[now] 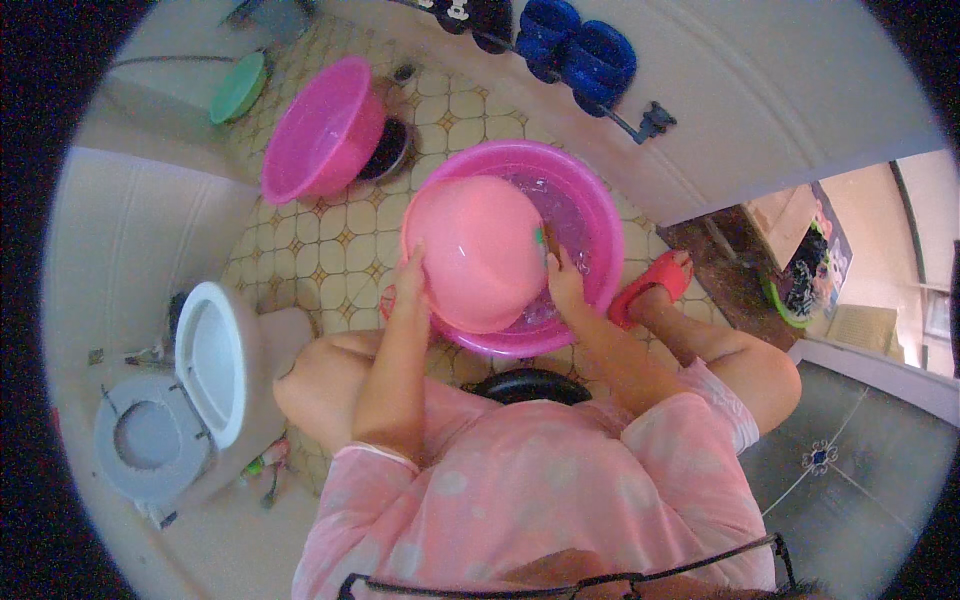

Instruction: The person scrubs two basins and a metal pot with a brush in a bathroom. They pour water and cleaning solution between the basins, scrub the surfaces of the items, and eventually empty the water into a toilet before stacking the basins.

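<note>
A salmon-pink plastic basin [472, 247] is tilted over a larger magenta plastic tub [611, 247]. Its rounded outside appears to face up. My left hand [411, 277] grips the basin's rim on the near left. In my right hand [564, 283] is a small brown item with a green part, apparently a scrub brush [553, 244], held against the basin's right side. Water [566, 206] with some foam or glints shows in the tub, partly hidden by the basin.
Another magenta basin [322, 135] leans on a dark round container [386, 150] on the patterned floor [322, 251]. A toilet [217, 367] stands left, its lid raised. Blue slippers [600, 60] hang on the wall rack. A green basin [238, 88] is far left.
</note>
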### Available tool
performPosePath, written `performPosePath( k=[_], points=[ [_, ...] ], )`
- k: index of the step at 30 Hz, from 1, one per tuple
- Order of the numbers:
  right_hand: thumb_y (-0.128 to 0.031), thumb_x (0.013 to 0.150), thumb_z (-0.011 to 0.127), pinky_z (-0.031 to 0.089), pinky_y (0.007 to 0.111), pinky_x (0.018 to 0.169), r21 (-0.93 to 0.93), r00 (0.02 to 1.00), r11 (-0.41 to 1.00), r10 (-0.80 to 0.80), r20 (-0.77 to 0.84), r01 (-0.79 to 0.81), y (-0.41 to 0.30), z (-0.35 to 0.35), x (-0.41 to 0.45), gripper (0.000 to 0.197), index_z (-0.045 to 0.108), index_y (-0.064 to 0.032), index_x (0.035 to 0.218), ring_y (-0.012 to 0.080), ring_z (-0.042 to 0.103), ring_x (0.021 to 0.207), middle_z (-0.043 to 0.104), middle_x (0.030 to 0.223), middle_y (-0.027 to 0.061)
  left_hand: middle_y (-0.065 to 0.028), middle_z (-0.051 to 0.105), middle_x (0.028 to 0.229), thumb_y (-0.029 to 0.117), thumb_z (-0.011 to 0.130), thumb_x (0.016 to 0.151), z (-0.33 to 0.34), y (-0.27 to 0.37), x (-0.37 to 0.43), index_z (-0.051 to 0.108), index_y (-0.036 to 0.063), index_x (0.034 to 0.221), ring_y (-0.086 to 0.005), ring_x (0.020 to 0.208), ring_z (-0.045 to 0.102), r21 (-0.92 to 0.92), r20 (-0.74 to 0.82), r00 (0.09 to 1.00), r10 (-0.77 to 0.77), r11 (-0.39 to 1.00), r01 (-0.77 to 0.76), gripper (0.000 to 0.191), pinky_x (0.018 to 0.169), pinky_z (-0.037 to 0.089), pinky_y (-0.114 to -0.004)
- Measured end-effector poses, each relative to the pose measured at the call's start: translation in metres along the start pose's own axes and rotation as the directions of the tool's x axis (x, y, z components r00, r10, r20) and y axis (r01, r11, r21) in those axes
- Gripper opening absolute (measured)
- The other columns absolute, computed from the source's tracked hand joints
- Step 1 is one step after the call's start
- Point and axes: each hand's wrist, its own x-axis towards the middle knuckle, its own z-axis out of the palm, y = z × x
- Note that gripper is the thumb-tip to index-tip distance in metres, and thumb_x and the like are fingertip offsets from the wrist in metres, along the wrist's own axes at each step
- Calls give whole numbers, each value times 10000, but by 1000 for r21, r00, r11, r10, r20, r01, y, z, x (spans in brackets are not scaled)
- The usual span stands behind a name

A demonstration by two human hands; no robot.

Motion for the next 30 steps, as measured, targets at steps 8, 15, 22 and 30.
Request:
performPosePath(
  k=[8,15,22,30],
  points=[
    [-343,879,432,389,398,904,38,986,987,-158,57,156,-62,19,67,478,404,-81,1278,368,521,1035,542,1106,234,-131,574,1039,221,624,805,24,6,-9,481,-40,1150,-227,914,563,139,-106,994,-13,990,28,456,800,460,-341],
    [-248,875,473,378,358,918,111,704,743,-663,254,660,-76,2,17,422,420,-117,1273,293,523,1046,542,1138,174,-122,578,1030,223,611,816,-3,-7,12,492,-34,1146,-212,891,569,176,-116,992,-52,982,72,435,784,461,-322],
    [-363,871,454,424,420,856,13,746,902,-366,557,432,-33,-49,-43,459,401,-177,1287,388,551,962,576,1046,211,-142,473,1239,324,529,852,-22,-15,24,372,27,1276,-307,1098,473,204,-26,993,-114,972,117,541,947,367,-435],
    [-390,875,428,433,453,831,-217,945,940,-207,253,264,24,-57,11,505,329,-180,1324,399,556,947,577,1037,217,-128,475,1240,330,539,847,5,-8,7,388,44,1269,-314,1103,469,170,-14,996,-88,981,89,532,941,372,-437]
  ],
)
